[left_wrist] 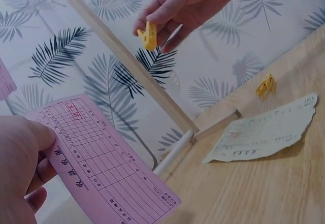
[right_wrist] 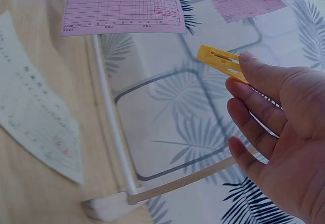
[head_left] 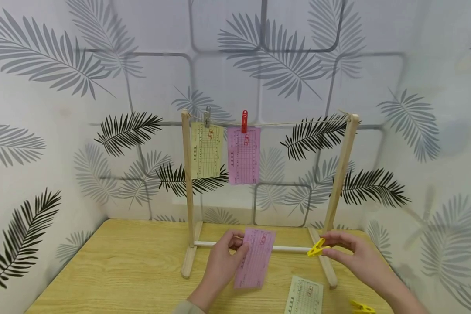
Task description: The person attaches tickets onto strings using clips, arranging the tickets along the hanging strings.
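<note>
Presently, wooden frame (head_left: 339, 174), spanning 9 to 3 o'clock; on string (head_left: 294, 123), yellow slip (head_left: 206, 152) under metal clip (head_left: 207, 117), hung pink slip (head_left: 244, 157) under red clip (head_left: 244, 122). At 6 o'clock, left grip (head_left: 226, 258): thumb and fingers pinched on held pink slip (head_left: 256, 261). At 4, right grip (head_left: 353, 253): thumb and forefinger pinched on yellow clip (head_left: 316, 248), other fingers loosely bent. On tabletop (head_left: 114, 270), at 5: pale green slip (head_left: 305, 296).

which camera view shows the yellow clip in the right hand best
The right wrist view: there the yellow clip looks largest, with its slotted body clear, though the right hand covers one end. The head view shows it small at the fingertips; the left wrist view shows it smaller too, pointing downward.
</note>
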{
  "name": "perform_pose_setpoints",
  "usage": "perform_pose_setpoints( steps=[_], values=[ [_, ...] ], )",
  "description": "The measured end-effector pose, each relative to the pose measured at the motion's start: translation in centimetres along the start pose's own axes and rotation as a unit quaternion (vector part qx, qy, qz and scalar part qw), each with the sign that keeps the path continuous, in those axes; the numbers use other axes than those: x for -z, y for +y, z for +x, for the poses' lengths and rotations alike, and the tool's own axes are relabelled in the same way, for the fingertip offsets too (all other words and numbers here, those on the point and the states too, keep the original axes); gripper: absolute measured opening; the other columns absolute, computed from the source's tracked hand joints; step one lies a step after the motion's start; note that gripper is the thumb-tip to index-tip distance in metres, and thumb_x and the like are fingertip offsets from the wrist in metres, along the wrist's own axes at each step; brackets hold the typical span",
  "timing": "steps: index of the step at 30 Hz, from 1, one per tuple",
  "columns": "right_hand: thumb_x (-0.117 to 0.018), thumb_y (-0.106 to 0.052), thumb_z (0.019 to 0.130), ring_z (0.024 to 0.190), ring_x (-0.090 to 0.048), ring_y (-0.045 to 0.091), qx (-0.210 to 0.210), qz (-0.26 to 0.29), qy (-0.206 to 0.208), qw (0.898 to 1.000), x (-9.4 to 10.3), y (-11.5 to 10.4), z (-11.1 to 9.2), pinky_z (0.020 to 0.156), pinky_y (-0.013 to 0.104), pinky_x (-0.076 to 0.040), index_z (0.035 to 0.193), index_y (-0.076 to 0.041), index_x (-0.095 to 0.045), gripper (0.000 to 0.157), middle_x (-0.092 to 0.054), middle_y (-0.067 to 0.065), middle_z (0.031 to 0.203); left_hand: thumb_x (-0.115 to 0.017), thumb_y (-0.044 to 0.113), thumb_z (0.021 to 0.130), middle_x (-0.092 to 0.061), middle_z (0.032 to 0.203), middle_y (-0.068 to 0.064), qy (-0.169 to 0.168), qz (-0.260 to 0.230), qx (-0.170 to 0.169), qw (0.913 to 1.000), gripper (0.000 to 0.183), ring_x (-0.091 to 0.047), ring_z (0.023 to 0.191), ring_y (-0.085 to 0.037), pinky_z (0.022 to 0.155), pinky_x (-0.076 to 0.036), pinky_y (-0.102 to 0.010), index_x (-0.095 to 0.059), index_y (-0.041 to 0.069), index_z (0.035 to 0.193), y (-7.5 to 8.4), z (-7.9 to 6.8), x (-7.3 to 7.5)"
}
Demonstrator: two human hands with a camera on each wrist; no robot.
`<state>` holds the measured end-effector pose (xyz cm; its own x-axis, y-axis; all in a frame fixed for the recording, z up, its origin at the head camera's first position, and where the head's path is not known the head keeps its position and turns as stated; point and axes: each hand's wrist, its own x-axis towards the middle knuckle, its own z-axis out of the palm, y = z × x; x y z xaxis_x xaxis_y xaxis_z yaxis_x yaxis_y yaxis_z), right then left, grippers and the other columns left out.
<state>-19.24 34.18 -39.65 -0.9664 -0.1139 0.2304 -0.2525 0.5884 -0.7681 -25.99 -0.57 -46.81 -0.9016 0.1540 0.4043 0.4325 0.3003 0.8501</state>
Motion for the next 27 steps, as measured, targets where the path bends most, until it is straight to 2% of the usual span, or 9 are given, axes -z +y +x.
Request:
perform_pose_setpoints(
  steps=[6,10,15,20,22,27],
  values=[
    [-0.079,-0.028,0.105,0.135,-0.063,0.044,0.026,-0.059,0.025,0.998,2.3,-2.5,1.2,0.102,0.059,-0.057,0.139,-0.011,-0.074,0.038,-0.078,0.001,0.126,-0.078,0.015,0.106,-0.074,0.094,0.008,0.003,-0.003,-0.023,0.9997,0.016,-0.069,0.091,-0.014,0.075,-0.058,-0.029,-0.072,0.017,0.12,1.7,0.7,0.1],
    [-0.079,-0.027,0.105,0.135,-0.063,0.045,0.051,-0.081,0.04,0.995,3.8,-4.3,1.8,0.101,0.058,-0.057,0.139,-0.011,-0.074,0.038,-0.078,0.003,0.128,-0.077,0.016,0.107,-0.074,0.094,0.008,0.002,-0.006,-0.031,0.9995,0.014,-0.068,0.089,-0.013,0.073,-0.057,-0.029,-0.071,0.017,0.119,2.8,1.2,0.1],
    [-0.08,-0.028,0.105,0.134,-0.064,0.042,0.076,-0.107,0.057,0.99,5.6,-6.6,2.8,0.099,0.051,-0.058,0.138,-0.014,-0.075,0.036,-0.078,0.003,0.129,-0.076,0.017,0.107,-0.073,0.097,0.008,0.005,-0.009,-0.037,0.9993,0.013,-0.068,0.09,-0.013,0.074,-0.057,-0.029,-0.071,0.018,0.119,4.1,1.8,0.2],
    [-0.081,-0.03,0.104,0.13,-0.067,0.038,0.101,-0.124,0.08,0.984,6.5,-8.7,3.8,0.102,0.059,-0.052,0.135,-0.017,-0.077,0.034,-0.078,0.004,0.13,-0.074,0.015,0.108,-0.072,0.1,0.006,0.015,-0.024,-0.06,0.9978,0.014,-0.07,0.098,-0.015,0.077,-0.059,-0.03,-0.07,0.018,0.121,5.7,2.6,0.6],
    [-0.081,-0.031,0.104,0.128,-0.068,0.037,0.111,-0.133,0.086,0.981,6.8,-9.5,4.3,0.1,0.055,-0.053,0.135,-0.018,-0.078,0.034,-0.078,0.005,0.13,-0.074,0.015,0.108,-0.073,0.101,0.005,0.017,-0.028,-0.069,0.9971,0.015,-0.07,0.098,-0.016,0.076,-0.059,-0.03,-0.069,0.018,0.122,6.3,2.9,0.7],
    [-0.079,-0.033,0.106,0.12,-0.071,0.029,0.117,-0.135,0.081,0.981,7.1,-11.3,5.3,0.09,0.029,-0.055,0.14,-0.018,-0.076,0.037,-0.08,0.003,0.126,-0.074,0.014,0.108,-0.074,0.102,0.004,0.022,-0.034,-0.085,0.9956,0.016,-0.07,0.096,-0.015,0.076,-0.059,-0.032,-0.068,0.016,0.122,7.5,3.8,0.9]
  ],
)
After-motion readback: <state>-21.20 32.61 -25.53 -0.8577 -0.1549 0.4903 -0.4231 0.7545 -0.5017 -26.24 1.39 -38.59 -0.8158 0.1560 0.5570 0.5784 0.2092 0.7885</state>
